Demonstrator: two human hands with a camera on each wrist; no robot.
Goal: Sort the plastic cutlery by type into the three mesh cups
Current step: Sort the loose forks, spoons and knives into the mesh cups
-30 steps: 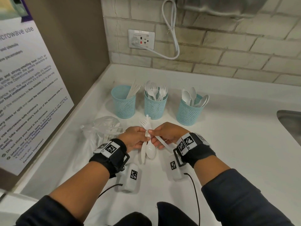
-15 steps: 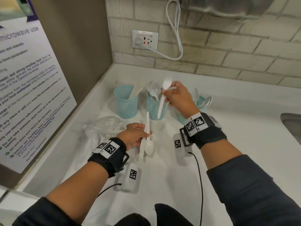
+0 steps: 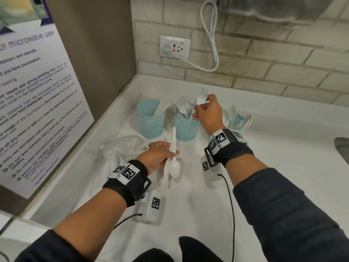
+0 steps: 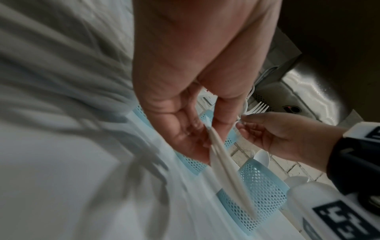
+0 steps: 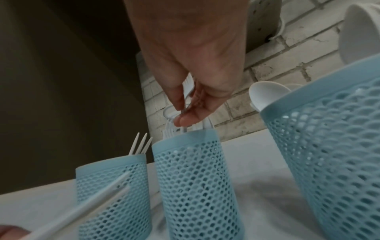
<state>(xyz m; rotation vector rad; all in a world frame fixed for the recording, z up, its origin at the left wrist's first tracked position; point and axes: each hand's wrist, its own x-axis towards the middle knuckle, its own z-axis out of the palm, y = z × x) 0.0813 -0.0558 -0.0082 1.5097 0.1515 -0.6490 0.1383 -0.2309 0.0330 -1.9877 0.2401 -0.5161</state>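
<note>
Three pale blue mesh cups stand in a row: the left cup (image 3: 151, 120) holds knives, the middle cup (image 3: 186, 125) forks, the right cup (image 3: 238, 121) spoons. My right hand (image 3: 198, 110) pinches a white fork (image 3: 202, 97) upright, tines up, just over the middle cup's rim. In the right wrist view, the right hand (image 5: 185, 113) holds the fork's handle above the middle cup (image 5: 195, 178). Nearer me, my left hand (image 3: 172, 155) grips a white spoon (image 3: 174, 167) and a white knife (image 3: 172, 142) together above the counter.
A crumpled clear plastic bag (image 3: 122, 148) lies left of my left hand. A poster panel (image 3: 37, 101) walls off the left side and a brick wall with an outlet (image 3: 174, 47) and cord stands behind the cups. A sink edge (image 3: 342, 148) shows at far right.
My right hand drew the fork out of the bundle in my left hand and carried it up and back to the middle cup. The left hand stayed, still holding spoon and knife.
</note>
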